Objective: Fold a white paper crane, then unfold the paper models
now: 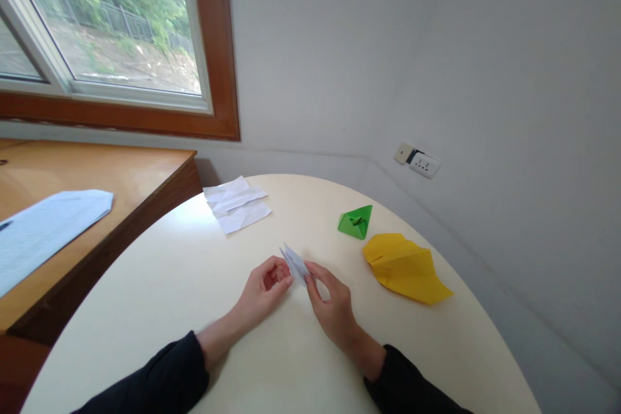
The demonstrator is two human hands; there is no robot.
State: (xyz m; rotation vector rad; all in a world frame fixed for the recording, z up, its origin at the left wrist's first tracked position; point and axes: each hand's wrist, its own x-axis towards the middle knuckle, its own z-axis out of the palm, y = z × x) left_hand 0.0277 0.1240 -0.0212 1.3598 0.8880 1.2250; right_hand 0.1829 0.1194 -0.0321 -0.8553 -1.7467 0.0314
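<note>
A small folded white paper [297, 265] is held up over the round table, its layers parted at the upper end. My right hand [334, 307] pinches its right edge between thumb and fingers. On the other side, my left hand [264, 288] has its fingers curled, with thumb and fingertips closed at the paper's lower left edge. Exactly how much of the edge the left fingertips grip is partly hidden.
Creased white sheets [237, 204] lie at the round table's [160, 284] far left edge. A green folded paper [356, 222] and a crumpled yellow paper [405, 268] lie to the right. A wooden desk [145, 165] with papers [53, 226] adjoins on the left. Walls stand behind.
</note>
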